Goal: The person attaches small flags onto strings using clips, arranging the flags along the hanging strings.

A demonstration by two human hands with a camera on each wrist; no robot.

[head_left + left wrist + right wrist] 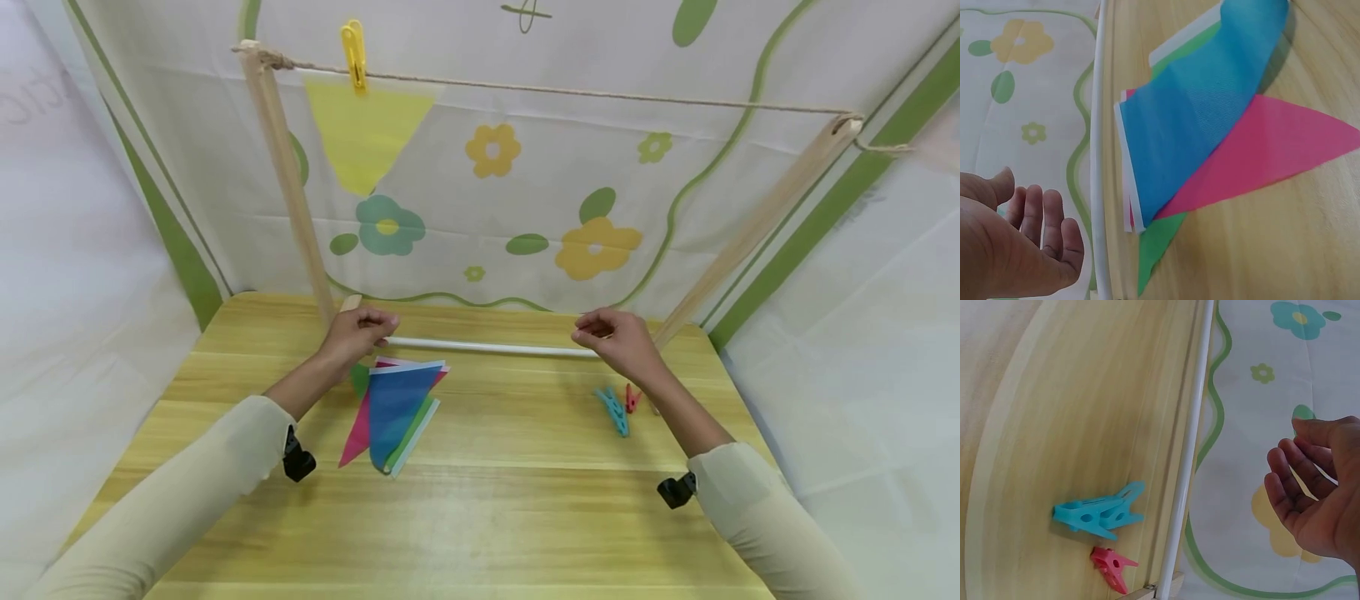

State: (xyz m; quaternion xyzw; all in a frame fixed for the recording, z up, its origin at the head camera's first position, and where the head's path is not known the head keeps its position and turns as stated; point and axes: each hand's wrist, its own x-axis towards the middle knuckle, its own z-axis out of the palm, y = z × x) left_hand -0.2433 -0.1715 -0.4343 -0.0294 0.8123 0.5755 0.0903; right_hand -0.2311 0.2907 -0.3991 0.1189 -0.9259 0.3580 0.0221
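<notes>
My left hand point(356, 335) hovers near the left wooden post, its fingers loosely bent around nothing. Close by on the table lies a pile of triangular pennants, with a blue pennant point(401, 408) on top and pink point(1272, 153) and green ones partly hidden underneath. Over the right end of a white rod point(487, 346), my right hand point(617, 337) is also loosely curled and holds nothing. Below it on the table are a teal clothespin point(1097, 512) and a smaller red clothespin point(1110, 569). On the twine, a yellow clothespin point(354, 54) grips a yellow pennant point(367, 129).
Twine point(570, 93) runs between the left wooden post point(288, 179) and the right wooden post point(757, 225). Behind the frame hangs a flower-print cloth point(450, 258), and white cloth also stands at both sides of the wood-grain table point(487, 517).
</notes>
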